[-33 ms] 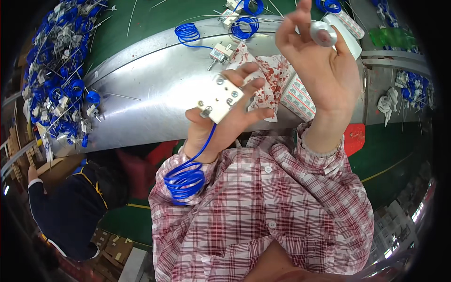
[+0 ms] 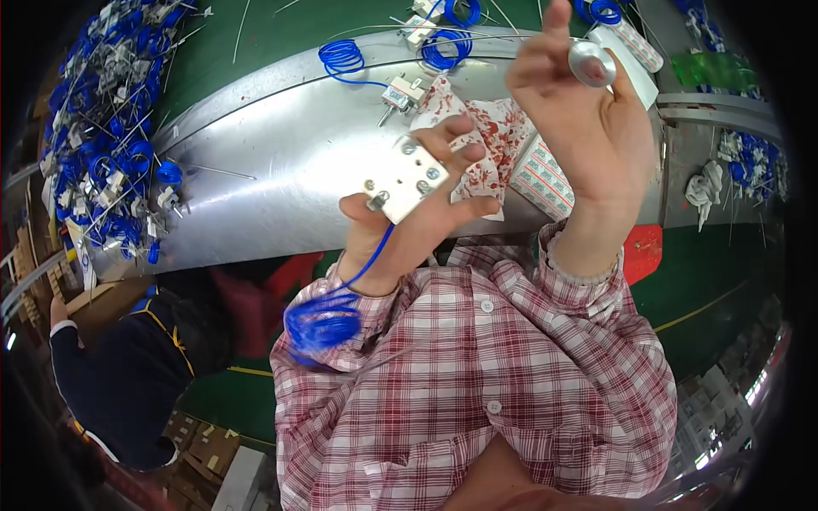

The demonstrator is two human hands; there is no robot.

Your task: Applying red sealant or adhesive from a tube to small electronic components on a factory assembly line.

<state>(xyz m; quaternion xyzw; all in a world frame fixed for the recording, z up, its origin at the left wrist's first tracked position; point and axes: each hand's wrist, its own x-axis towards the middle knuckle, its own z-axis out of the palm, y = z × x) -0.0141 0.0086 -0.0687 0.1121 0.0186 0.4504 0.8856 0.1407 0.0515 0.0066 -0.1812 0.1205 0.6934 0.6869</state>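
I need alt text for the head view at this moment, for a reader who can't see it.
A person's left hand holds a white block with a blue coil hanging from its wire, while the raised right hand holds a round silver piece. Below the hands is a metal bench, with a heap of blue coils and white parts at left.

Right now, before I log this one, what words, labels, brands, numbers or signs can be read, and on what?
None can be quoted with certainty:
Printed carton by the red-marked cloth: rows of print, too small.
White component with a blue coil, on the bench: label too small.
Long white box, upper right: print too small.
White block in the left hand: no lettering visible.
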